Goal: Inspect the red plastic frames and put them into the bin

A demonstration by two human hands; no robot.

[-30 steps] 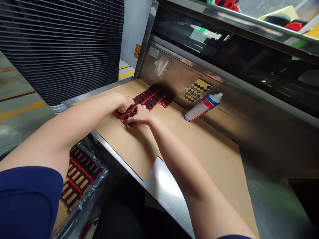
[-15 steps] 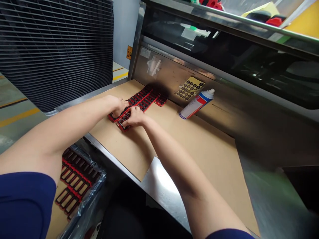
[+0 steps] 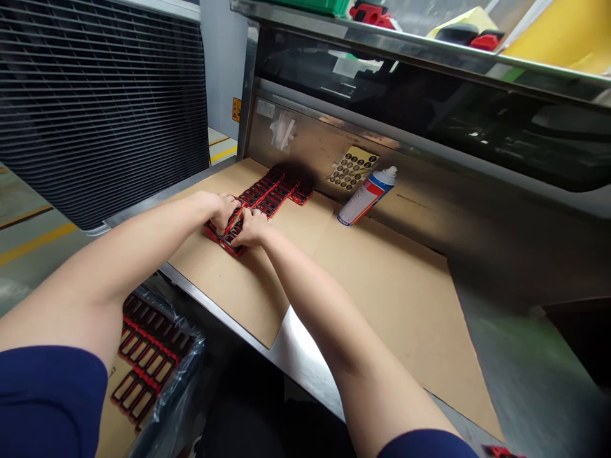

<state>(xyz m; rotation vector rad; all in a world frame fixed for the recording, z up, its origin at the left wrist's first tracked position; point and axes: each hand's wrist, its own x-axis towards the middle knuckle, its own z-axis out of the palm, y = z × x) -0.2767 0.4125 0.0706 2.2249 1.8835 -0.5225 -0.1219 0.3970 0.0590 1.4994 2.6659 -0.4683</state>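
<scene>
Rows of small red-and-black rectangular frames [image 3: 273,193] lie side by side on the cardboard sheet [image 3: 382,280], towards the back left of the bench. My left hand [image 3: 223,212] is closed over the near end of the left row, thumb on the near side and fingers across the top. Right beside it, my right hand [image 3: 251,228] grips the near end of the adjoining row between thumb and fingers. Both hands cover part of the frames they hold.
A spray can [image 3: 366,197] stands by the metal back wall, near a sheet of round stickers [image 3: 354,168]. Below the bench's left edge, a plastic-lined box [image 3: 191,356] holds more red-and-black frames. A large black grille [image 3: 105,108] rises at the left.
My left hand has shifted slightly nearer, with its fingers further round the row's end. The right hand stays at its row. The whole view has moved a little.
</scene>
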